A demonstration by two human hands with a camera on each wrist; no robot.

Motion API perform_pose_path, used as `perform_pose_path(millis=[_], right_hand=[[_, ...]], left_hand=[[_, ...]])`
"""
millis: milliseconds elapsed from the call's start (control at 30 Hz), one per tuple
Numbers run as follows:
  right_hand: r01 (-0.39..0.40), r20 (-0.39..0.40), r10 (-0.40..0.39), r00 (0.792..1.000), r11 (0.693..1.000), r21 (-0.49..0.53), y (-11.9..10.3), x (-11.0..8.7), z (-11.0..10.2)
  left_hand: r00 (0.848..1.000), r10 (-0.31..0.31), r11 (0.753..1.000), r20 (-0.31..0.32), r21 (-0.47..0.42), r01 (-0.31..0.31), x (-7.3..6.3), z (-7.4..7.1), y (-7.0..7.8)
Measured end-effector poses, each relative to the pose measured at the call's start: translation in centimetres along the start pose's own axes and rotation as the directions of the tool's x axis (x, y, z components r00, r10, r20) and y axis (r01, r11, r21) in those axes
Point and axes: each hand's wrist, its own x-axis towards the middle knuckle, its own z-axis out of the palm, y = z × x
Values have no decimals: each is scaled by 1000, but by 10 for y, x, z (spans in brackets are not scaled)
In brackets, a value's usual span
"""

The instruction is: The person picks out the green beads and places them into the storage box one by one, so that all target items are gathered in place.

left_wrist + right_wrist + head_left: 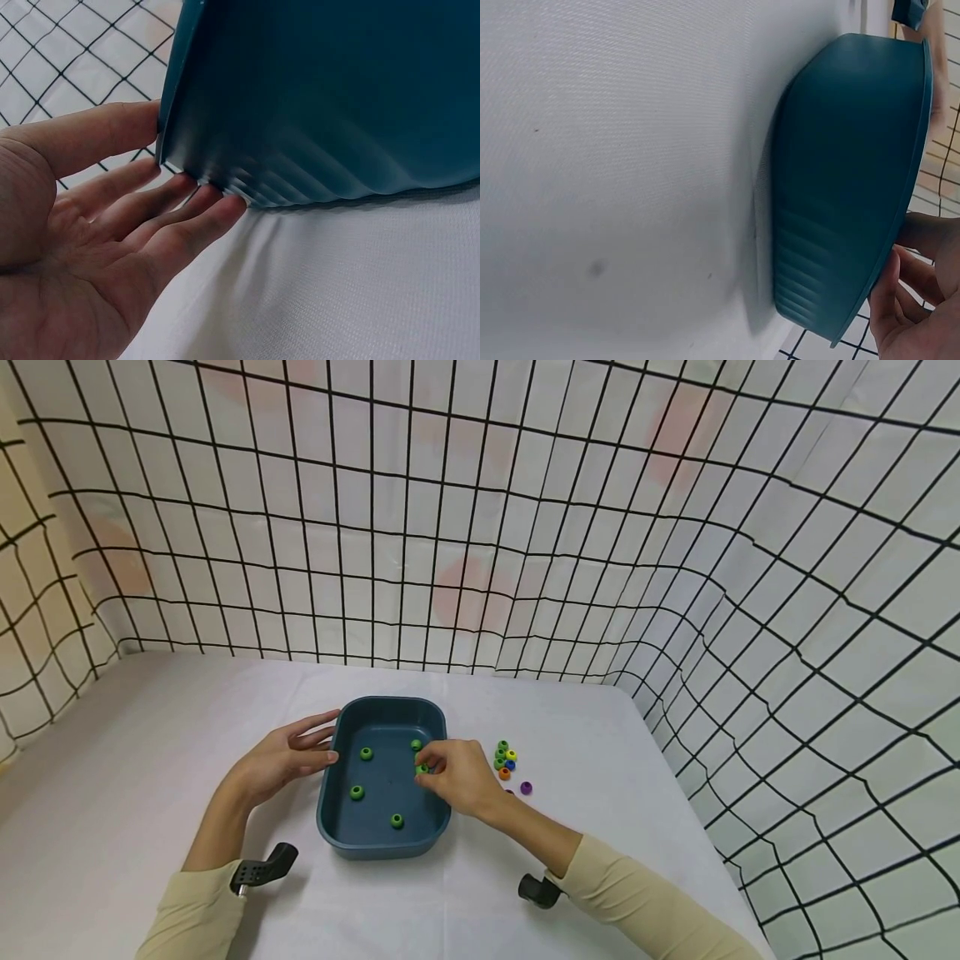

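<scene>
A dark teal tub (382,842) stands on the white cloth, with several green beads (357,792) spread over its floor. My right hand (461,777) reaches over the tub's right rim and pinches a green bead (422,769) between thumb and fingers, low inside the tub. In the right wrist view the tub's wall (840,180) hides the fingertips and the bead. At the tub's left side, my left hand (277,762) has its fingers extended. Its thumb touches the rim and its fingertips rest against the outer wall (315,112).
Right of the tub lies a loose cluster of beads in green, yellow (512,755), blue (511,766) and orange (504,773). A purple bead (527,787) sits nearer, with another partly hidden by the right wrist. Black wire grid (450,560) encloses the table's back and sides.
</scene>
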Motion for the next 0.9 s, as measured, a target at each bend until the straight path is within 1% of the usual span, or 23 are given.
perform_pose_path(millis=[300,533,900], right_hand=[[10,6,-10,1000,1000,2,0,0,0],[-3,16,3,1000,1000,2,-2,-1,-1],[6,20,-6,1000,1000,-4,-1,1,0]], left_hand=[[1000,9,1000,5,3,-9,0,0,-1],[1000,9,1000,7,8,-9,0,0,-1],[1000,11,1000,15,8,-11,0,-1,-1]])
